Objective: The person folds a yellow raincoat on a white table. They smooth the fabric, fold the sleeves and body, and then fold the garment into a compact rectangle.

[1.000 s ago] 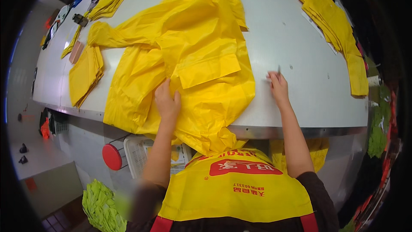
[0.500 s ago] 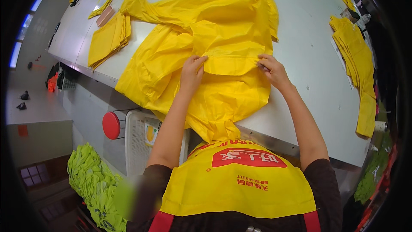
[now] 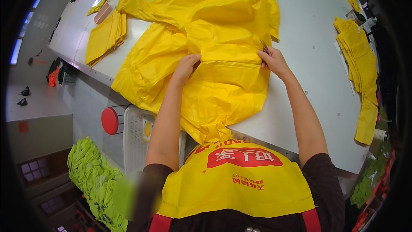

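Observation:
A large yellow waterproof-looking garment (image 3: 227, 86) lies spread and creased over the table, its near end hanging toward me at the table edge. Across its middle runs a rectangular flap or pocket (image 3: 231, 54) with a seam. At that panel's left edge my left hand (image 3: 187, 67) is closed, pinching the yellow fabric. My right hand (image 3: 274, 62) is closed at the right edge, with a small pair of dark thread snips (image 3: 265, 46) in it, points away from me. The hand partly hides the snips.
Folded yellow pieces (image 3: 105, 38) lie at left beside a pinkish block (image 3: 102, 13). More yellow garments (image 3: 358, 73) lie along the right of the white table (image 3: 309, 99). Below left are a red stool (image 3: 110, 120), a white plastic basket (image 3: 133, 146) and a lime-green fabric heap (image 3: 92, 180).
The panel between my hands now lies flatter, with its upper part showing more. My left hand has shifted slightly left, and the snips' points now show above my right hand.

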Demonstrator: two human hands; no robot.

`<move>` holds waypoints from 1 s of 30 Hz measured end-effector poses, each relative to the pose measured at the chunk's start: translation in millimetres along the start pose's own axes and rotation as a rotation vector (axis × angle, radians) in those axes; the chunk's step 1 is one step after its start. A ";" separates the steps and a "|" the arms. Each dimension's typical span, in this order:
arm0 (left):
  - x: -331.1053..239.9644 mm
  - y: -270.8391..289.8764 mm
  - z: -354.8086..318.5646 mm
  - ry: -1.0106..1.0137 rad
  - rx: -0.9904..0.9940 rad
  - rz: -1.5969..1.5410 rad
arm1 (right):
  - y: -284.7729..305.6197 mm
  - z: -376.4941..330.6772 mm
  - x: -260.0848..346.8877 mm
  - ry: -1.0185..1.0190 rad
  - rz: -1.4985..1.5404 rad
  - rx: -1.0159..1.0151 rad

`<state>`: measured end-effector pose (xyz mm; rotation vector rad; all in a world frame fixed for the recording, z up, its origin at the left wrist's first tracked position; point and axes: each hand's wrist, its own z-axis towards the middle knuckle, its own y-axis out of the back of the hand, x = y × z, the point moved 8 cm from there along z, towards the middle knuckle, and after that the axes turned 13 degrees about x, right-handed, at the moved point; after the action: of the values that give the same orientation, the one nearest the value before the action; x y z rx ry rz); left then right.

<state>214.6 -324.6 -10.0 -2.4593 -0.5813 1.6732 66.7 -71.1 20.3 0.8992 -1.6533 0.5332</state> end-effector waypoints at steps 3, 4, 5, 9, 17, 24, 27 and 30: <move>1.1 1.0 -3.1 -0.024 0.006 -0.049 | -1.5 -2.2 -2.3 -0.004 0.054 0.009; 0.4 1.0 -3.6 -0.030 0.022 -0.049 | -2.1 -2.7 -2.3 0.004 0.068 0.013; -0.3 2.3 -6.0 -0.034 0.023 -0.029 | -3.0 -3.4 -2.3 0.012 0.083 0.016; -9.3 -4.0 -16.7 -0.073 -0.011 0.205 | -0.9 -11.5 -1.8 0.049 0.179 -0.034; -9.7 6.8 -38.6 -0.300 -0.044 0.631 | -6.3 -53.3 -4.6 0.011 0.162 0.045; -44.7 3.0 -126.0 -0.469 -0.056 1.246 | 144.9 -224.1 -106.1 -0.221 -0.406 -0.801; -49.5 46.9 -173.8 -0.324 -0.143 1.378 | 215.7 -339.4 -164.7 -0.478 -0.819 -1.073; -46.3 108.3 -227.3 -0.140 -0.350 1.355 | 270.0 -423.7 -224.7 -0.684 -0.885 -1.066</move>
<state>434.7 -413.8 85.6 -3.2219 1.2065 2.1584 132.0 470.9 -49.1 0.8725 -1.5552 -1.2736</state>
